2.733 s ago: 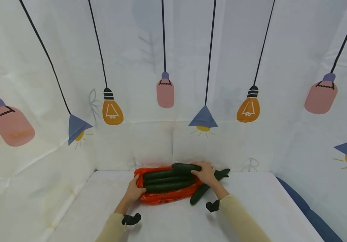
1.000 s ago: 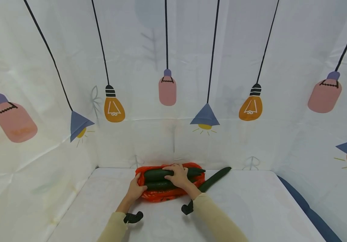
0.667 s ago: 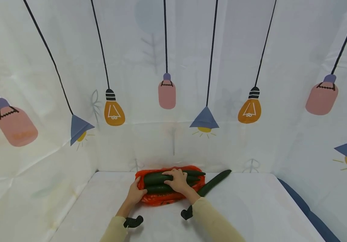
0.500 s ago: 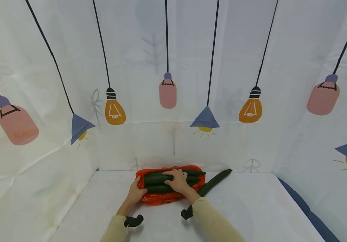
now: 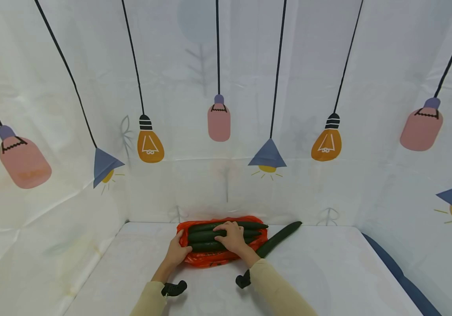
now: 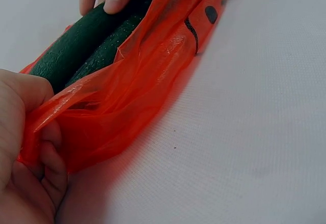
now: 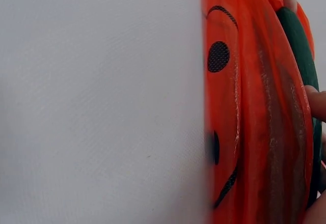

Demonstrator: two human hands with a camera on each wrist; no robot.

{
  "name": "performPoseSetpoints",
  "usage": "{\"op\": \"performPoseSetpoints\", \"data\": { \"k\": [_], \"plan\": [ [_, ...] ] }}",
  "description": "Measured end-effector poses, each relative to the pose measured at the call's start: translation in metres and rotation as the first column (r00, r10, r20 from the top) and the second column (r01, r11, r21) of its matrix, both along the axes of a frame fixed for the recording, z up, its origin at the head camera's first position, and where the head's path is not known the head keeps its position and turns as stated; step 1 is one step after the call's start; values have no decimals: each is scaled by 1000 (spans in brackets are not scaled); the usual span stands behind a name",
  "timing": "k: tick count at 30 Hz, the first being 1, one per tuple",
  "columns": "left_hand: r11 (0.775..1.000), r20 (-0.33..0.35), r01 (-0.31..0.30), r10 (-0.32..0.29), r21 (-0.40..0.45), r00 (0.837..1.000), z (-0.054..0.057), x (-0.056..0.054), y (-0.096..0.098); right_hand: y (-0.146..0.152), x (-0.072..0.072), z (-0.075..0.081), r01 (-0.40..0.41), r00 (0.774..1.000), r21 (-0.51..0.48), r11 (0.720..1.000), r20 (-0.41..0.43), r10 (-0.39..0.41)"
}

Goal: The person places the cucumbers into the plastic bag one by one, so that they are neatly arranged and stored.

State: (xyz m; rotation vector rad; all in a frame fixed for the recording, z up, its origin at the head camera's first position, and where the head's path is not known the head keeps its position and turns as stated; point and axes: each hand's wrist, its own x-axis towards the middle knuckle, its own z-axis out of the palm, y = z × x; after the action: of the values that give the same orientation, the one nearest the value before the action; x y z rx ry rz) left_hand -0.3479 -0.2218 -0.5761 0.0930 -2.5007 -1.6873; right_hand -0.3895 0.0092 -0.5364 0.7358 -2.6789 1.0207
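Observation:
A red plastic bag [image 5: 206, 263] with black printed marks lies on its side on the white table, its mouth spread. Several dark green cucumbers [image 5: 208, 247] lie side by side in it. My left hand [image 5: 176, 251] grips the bag's left edge, with red film bunched between thumb and fingers in the left wrist view. My right hand [image 5: 232, 238] is over the middle of the row, thumb and fingers curled round a cucumber [image 6: 74, 46]. In the right wrist view the bag's printed side [image 7: 254, 107] hides most of the cucumbers.
Another cucumber [image 5: 281, 239] lies slantwise on the white table [image 5: 328, 272], right of the bag and partly behind my right forearm. A white curtain [image 5: 226, 188] printed with lamps stands close behind the bag. Dark blue cloth [image 5: 395, 272] shows past the table's right edge.
My right hand has carried a cucumber left from the bag's right end and laid it among the others, lowering it slightly in the last second. The left hand keeps its grip.

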Motion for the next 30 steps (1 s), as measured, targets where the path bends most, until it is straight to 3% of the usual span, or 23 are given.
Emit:
{"op": "performPoseSetpoints", "data": {
  "k": [7, 23, 30],
  "plan": [
    [1000, -2, -15, 15, -26, 1000, -1, 2, 1, 0, -1, -11, 17, 999, 32, 999, -42, -15],
    [999, -13, -7, 6, -35, 1000, 4, 0, 0, 20, -4, -3, -26, 999, -34, 999, -32, 25],
    [1000, -13, -5, 5, -23, 1000, 2, -1, -1, 43, -10, -1, -44, 995, -72, 996, -96, 37]
  ]
}}
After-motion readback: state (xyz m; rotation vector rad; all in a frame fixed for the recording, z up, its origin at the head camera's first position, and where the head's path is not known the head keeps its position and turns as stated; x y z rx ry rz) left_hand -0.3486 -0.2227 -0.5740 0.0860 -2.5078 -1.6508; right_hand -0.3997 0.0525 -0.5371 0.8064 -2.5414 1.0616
